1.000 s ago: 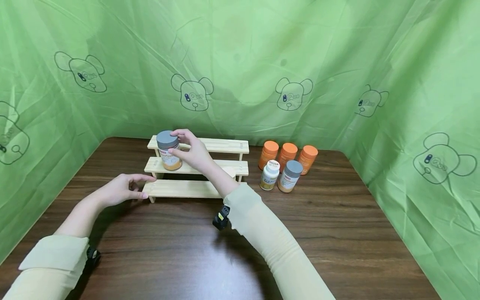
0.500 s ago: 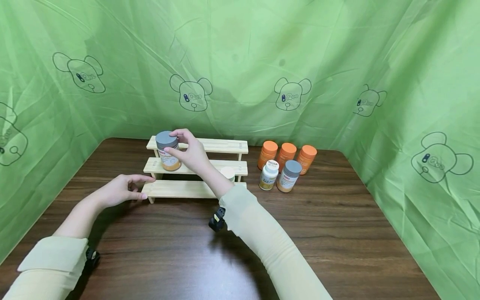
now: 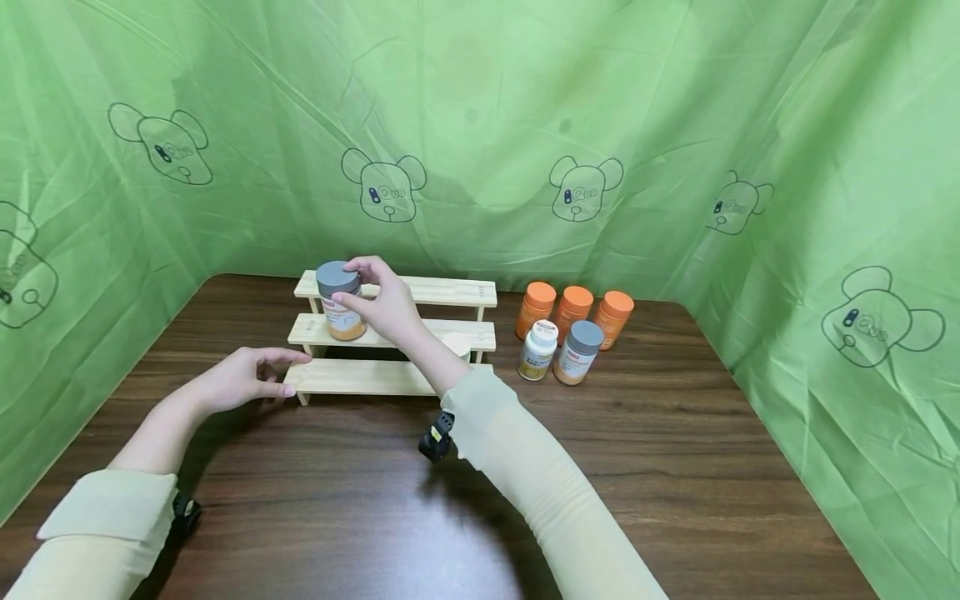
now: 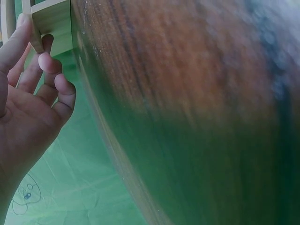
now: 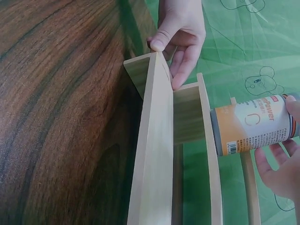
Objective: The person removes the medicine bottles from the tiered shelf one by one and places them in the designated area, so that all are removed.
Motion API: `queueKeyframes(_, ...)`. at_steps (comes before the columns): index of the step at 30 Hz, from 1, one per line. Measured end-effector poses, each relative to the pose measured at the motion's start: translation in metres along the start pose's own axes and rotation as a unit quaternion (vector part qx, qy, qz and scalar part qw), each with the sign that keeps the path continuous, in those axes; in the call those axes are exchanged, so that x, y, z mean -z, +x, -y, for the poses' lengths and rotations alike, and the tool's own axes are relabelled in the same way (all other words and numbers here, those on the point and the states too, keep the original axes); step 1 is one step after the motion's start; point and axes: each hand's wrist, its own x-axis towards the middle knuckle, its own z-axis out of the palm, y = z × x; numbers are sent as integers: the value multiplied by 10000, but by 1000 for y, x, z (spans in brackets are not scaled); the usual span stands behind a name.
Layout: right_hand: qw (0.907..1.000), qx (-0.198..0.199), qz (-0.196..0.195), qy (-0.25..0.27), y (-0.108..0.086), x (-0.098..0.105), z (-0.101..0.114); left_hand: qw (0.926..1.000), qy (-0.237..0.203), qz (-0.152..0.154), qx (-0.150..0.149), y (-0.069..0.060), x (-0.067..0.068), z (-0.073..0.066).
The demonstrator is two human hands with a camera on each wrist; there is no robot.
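Note:
A three-tier wooden display rack point(image 3: 375, 377) stands on the table. At the left end of its middle shelf is a grey-lidded supplement jar point(image 3: 345, 320), upright with its base against the shelf. My right hand point(image 3: 390, 307) grips the jar near its lid, thumb in front and fingers behind; the right wrist view shows the jar point(image 5: 253, 123) with its orange and white label. My left hand point(image 3: 232, 382) pinches the left end of the lowest shelf between thumb and fingers. In the left wrist view, that hand point(image 4: 33, 103) is seen from the palm side.
Right of the rack stand several orange bottles point(image 3: 575, 310), a small white-capped bottle point(image 3: 537, 354) and another grey-lidded jar point(image 3: 578, 354). A white-topped container point(image 3: 457, 343) on the rack's right side is partly hidden by my right forearm. Green cloth point(image 3: 480, 125) surrounds the table.
The jar has shifted slightly to the right and turned a little in my right hand. The right forearm has moved slightly left, baring more of the white-topped container. The left hand holds still.

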Motion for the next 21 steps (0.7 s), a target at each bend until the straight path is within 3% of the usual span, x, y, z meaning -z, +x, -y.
queueKeyframes(21,9995,-99,219,201,-2,33,29,9999,103,-30,-11,0,0,-1)
